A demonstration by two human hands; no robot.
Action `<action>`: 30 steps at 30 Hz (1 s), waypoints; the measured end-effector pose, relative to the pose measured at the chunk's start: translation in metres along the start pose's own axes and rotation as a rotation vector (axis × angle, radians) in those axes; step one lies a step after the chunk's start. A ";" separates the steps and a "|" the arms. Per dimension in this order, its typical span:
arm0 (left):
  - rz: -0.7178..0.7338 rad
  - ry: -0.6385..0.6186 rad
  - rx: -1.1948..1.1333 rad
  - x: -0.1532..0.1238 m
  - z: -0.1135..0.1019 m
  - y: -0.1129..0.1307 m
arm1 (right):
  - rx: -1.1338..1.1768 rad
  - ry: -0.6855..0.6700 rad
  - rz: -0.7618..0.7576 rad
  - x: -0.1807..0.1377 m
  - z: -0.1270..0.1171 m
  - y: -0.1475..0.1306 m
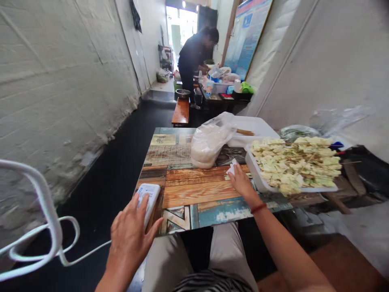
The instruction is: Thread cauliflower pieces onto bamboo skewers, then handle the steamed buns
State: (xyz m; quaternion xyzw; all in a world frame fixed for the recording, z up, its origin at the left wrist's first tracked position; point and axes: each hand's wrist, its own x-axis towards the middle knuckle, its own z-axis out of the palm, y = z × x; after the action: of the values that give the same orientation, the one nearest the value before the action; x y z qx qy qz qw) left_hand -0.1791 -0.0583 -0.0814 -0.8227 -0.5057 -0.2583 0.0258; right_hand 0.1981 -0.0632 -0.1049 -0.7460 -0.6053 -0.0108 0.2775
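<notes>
My left hand [131, 229] lies with its fingers stretched and thumb apart over a flat white device [152, 194], which looks like a power bank with blue printing, at the table's left edge. A white cable [88, 254] runs from under that hand to the left. My right hand [244, 185] presses a crumpled white tissue [232, 166] onto the patterned tabletop [188, 194]. Just beyond it sits a clear plastic bag [208, 142] filled with something whitish. Close to the right wrist is a white tray [257, 175] heaped with skewered cauliflower [294, 164].
A second white tray [255, 125] behind the bag holds thin wooden sticks [245, 132]. Further back, a person in dark clothes [194, 52] bends over another table loaded with bags and containers. A wooden bench [181, 111] carries a metal bowl [182, 93].
</notes>
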 end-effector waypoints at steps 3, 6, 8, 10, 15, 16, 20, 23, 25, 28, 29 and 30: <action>0.103 0.054 -0.129 0.010 0.004 0.028 | -0.014 -0.020 -0.036 0.003 0.012 -0.018; 0.197 0.035 -0.271 0.019 0.016 0.064 | -0.002 -0.075 -0.154 -0.025 0.022 -0.051; 0.256 -0.012 -0.377 0.024 0.031 0.088 | 0.039 -0.088 -0.271 -0.052 0.016 -0.059; 0.300 -0.073 -0.484 0.029 0.051 0.111 | 0.080 -0.026 -0.279 -0.081 -0.003 -0.047; 0.310 -0.139 -0.585 0.039 0.097 0.144 | 0.048 0.325 0.043 -0.149 -0.080 0.045; 0.302 -0.132 -0.577 0.040 0.101 0.147 | 0.022 0.408 0.126 -0.159 -0.093 0.066; 0.290 -0.095 -0.570 0.038 0.101 0.148 | -0.143 0.534 0.281 -0.173 -0.108 0.114; 0.275 -0.075 -0.610 0.031 0.094 0.147 | -0.092 0.394 0.147 -0.164 -0.074 0.099; 0.240 -0.067 -0.661 0.026 0.090 0.148 | -0.054 0.252 -0.029 -0.154 -0.046 0.071; 0.166 -0.039 -0.754 0.021 0.088 0.151 | -0.031 0.098 -0.281 -0.131 -0.019 0.022; 0.143 -0.023 -0.787 0.019 0.087 0.151 | -0.019 0.074 -0.337 -0.120 -0.015 0.007; 0.126 -0.003 -0.818 0.018 0.084 0.150 | 0.000 0.057 -0.381 -0.106 -0.013 -0.006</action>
State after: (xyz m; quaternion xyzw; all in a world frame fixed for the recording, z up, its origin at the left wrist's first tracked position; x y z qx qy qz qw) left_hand -0.0122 -0.0914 -0.1129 -0.7949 -0.3101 -0.4346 -0.2884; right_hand 0.1682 -0.1628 -0.1286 -0.6174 -0.7275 -0.0841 0.2872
